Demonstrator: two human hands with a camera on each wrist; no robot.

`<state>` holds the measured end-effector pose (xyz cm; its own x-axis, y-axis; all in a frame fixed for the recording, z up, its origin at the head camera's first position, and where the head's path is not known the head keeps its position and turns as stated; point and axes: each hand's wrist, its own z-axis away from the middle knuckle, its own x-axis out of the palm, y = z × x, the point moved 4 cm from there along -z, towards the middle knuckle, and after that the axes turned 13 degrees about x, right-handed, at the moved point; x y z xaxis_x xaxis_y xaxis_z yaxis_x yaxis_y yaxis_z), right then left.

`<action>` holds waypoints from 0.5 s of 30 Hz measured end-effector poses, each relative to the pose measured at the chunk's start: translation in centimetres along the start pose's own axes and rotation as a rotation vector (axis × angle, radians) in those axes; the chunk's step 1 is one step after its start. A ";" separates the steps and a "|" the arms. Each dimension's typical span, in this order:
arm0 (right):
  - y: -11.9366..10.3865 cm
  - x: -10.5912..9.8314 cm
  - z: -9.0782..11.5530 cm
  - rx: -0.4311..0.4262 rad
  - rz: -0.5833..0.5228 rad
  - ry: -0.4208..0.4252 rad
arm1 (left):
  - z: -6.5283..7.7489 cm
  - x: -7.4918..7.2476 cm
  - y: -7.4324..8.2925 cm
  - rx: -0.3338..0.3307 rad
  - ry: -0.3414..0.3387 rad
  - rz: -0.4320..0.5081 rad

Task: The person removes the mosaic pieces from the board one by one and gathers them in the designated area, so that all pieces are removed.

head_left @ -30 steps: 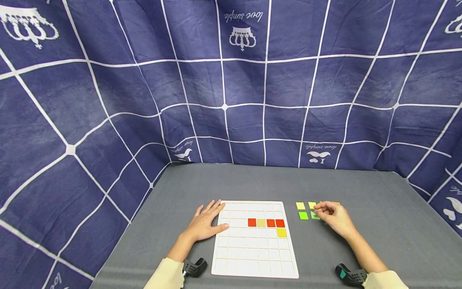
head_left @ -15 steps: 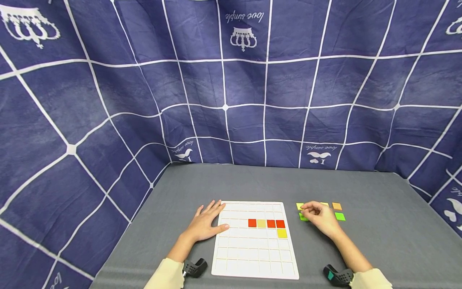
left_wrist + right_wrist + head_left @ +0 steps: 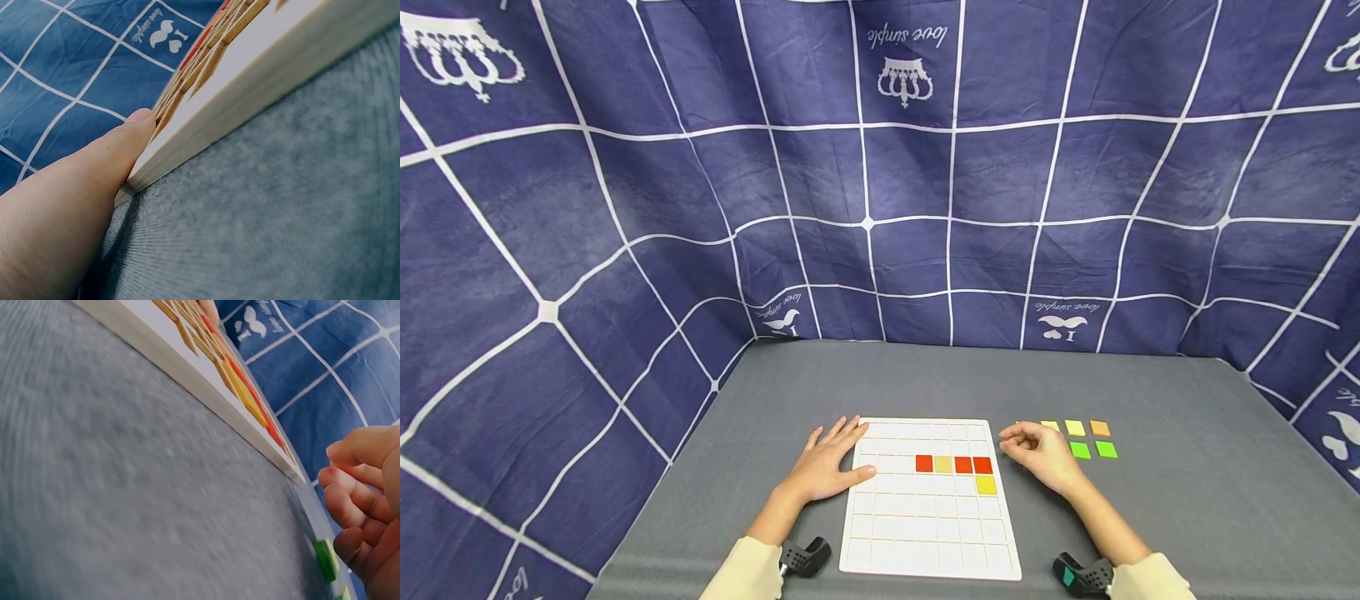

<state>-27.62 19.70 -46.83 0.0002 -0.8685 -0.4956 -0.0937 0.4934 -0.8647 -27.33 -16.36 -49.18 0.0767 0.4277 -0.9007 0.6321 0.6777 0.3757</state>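
"What's the setting?"

"A table in grey cloth, with a blue hanging, white-lined, rising from nine o'clock through twelve to three."

"And on it?"

"A white board ruled into squares. Taking its middle as the clock's centre, one row runs from twelve towards two: red tile, tan tile, then two more reds. A yellow tile sits at six o'clock from the last red."

"Any loose ones?"

"Out at two o'clock: pale yellow tiles, an orange tile and green tiles, some partly behind the right hand."

"And the fingers?"

"The left hand, at ten o'clock, is spread wide over the board's edge. The right's are bent in, thumb near fingertips; whether they pinch a tile, I can't tell."

"Do the wrist cameras add anything?"

"The left shows the board's thick, pale side and the thumb against it. The right shows the hand apart from the board, a green edge just beyond the fingers."
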 end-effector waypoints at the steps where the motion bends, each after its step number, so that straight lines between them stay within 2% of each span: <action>1: -0.1 0.2 0.0 -0.003 0.009 -0.008 | 0.0 0.0 0.0 0.000 0.000 0.000; 7: -0.3 1.3 0.1 -0.025 0.041 -0.034 | 0.0 0.0 -0.1 0.004 0.004 -0.005; 15: -0.3 2.2 0.1 -0.069 0.143 -0.038 | -0.1 0.1 -0.1 0.016 0.020 -0.001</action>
<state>-27.45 17.68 -47.63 0.0194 -0.7865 -0.6173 -0.1632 0.6067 -0.7780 -27.44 -16.36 -49.28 0.0607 0.4386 -0.8966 0.6447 0.6686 0.3706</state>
